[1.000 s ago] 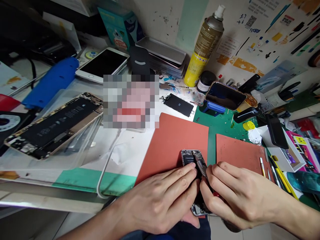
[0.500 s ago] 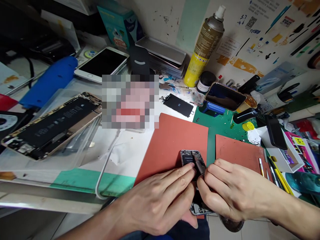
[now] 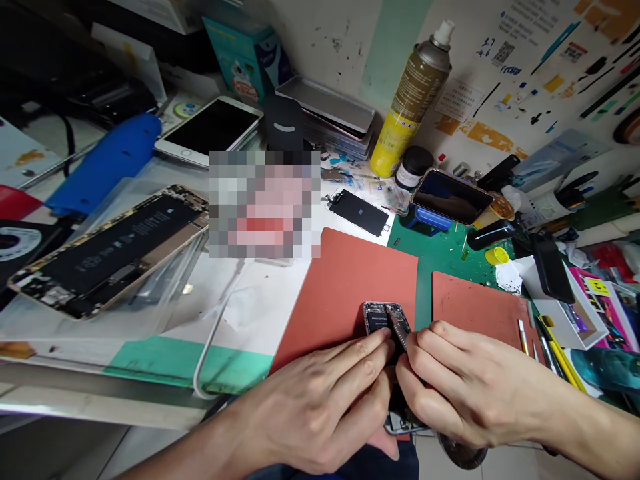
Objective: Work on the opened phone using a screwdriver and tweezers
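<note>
A small opened phone (image 3: pixel 380 316) lies on the left red mat (image 3: pixel 350 293), its inner parts facing up. My left hand (image 3: pixel 320 407) lies flat over the phone's near half and presses it down with its fingertips. My right hand (image 3: pixel 460 387) grips a metal tool with a ribbed shaft (image 3: pixel 399 328), the tip resting on the phone's right side. Most of the phone is hidden under both hands.
A second red mat (image 3: pixel 480 307) lies to the right on a green cutting mat (image 3: pixel 440 250). A larger opened phone (image 3: pixel 110 250) sits at left, a white phone (image 3: pixel 210 130) behind it, a yellow spray can (image 3: pixel 413 100) at the wall, and hand tools (image 3: pixel 550 347) at right.
Both hands stay on the small phone; the right hand's fingers and the tool have shifted slightly toward the left. The view has tilted a little.
</note>
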`<state>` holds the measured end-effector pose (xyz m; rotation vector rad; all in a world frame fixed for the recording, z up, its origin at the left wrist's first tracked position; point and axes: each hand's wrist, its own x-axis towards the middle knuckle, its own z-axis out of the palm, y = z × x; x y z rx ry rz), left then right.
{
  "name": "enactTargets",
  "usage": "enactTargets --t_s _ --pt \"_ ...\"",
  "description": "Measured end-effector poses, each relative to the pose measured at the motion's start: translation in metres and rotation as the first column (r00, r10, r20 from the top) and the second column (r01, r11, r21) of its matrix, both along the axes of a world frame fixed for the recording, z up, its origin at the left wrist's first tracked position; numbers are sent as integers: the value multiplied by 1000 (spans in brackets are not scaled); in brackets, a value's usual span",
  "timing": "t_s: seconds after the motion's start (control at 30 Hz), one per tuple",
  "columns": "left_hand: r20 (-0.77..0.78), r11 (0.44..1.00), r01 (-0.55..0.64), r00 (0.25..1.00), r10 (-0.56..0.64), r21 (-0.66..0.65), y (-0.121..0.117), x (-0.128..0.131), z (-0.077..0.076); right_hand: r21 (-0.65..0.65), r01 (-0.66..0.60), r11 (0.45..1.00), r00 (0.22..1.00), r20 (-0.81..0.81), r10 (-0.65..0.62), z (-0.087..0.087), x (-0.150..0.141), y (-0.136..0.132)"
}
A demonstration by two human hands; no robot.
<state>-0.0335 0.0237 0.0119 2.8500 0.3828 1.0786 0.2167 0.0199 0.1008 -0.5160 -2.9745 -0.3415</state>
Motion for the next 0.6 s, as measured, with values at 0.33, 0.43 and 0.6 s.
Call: enactTargets --t_s 0.33,0.43,0.6 --pt "-6 1000 -1 1000 1 7 -1 -1 -2 -13 6 1000 1000 -7 -6 1 1 0" --pt "-6 1000 5 1000 -5 -5 0 -1 -1 -10 12 1000 1000 -9 -12 1 1 0" --pt "-12 1000 14 1000 -15 -5 0 -1 0 -19 -16 1000 1000 -16 15 1 1 1"
